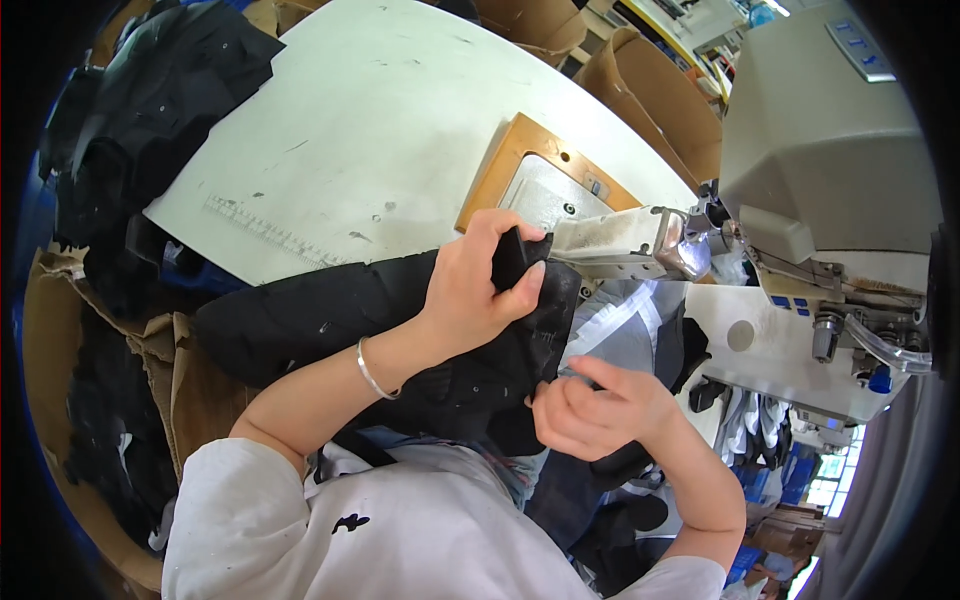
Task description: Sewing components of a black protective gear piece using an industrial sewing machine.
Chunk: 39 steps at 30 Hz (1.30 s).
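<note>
A large piece of black fabric [350,310] is draped from the front edge of the white table [400,130] over my lap. My left hand [465,285], with a silver bangle at its wrist, pinches a folded edge of it between thumb and fingers. That fold lies right beside the narrow metal arm [610,245] of a sewing machine [820,150]. Lower and to the right, my right hand [600,405] has its fingers curled, with the fingertips at the fabric's right edge. Its palm side is partly hidden, but the fingertips appear to grip the cloth.
A metal plate [550,190] in a wooden frame [500,165] is set into the table beside the machine arm. Black cut pieces [160,110] are heaped at the far left. Cardboard boxes [650,100] stand behind the table and at left. Grey-and-white cloth [625,325] lies below the machine arm.
</note>
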Available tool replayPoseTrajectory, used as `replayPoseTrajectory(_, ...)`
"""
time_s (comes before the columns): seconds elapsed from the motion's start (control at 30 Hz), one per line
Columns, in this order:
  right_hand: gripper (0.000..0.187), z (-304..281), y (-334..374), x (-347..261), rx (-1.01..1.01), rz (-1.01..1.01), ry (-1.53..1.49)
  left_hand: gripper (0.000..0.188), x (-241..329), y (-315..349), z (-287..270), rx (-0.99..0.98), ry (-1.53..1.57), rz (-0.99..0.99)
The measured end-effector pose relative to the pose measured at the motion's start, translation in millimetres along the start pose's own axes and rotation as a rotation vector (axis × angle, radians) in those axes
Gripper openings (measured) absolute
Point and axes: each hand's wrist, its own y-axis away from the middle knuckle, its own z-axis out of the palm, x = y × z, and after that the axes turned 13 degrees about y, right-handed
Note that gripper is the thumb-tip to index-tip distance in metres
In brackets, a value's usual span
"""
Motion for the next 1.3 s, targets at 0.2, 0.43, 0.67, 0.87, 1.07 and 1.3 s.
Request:
replayPoseTrajectory(0.2,0.006,8.7,-8.6,13.2,-0.014,0.355,-0.219,0.035,-8.0,0.6,1.9,-0.035,0.015,-0.045)
replayPoseTrajectory(0.43,0.014,18.1,-21.2,21.6,-0.301,1.148,-0.432,0.027,-5.6,6.4,-2.1,-0.036,0.293,-0.189)
replayPoseTrajectory(0.67,0.017,19.0,-22.4,23.0,-0.384,1.353,-0.576,0.022,-6.2,8.6,-0.5,0.088,0.344,0.097)
replayPoseTrajectory(0.87,0.016,17.5,-20.1,15.5,-0.385,1.420,-0.624,0.029,1.6,14.1,-12.2,-0.095,0.227,0.250)
replayPoseTrajectory(1.07,0.014,26.4,-6.6,12.4,-0.169,1.328,-0.611,0.027,6.3,9.9,-10.9,-0.087,0.263,0.270)
replayPoseTrajectory(1.3,0.015,15.9,-7.0,33.9,-0.330,1.651,-1.249,0.025,4.2,7.9,-11.6,-0.096,0.297,0.289)
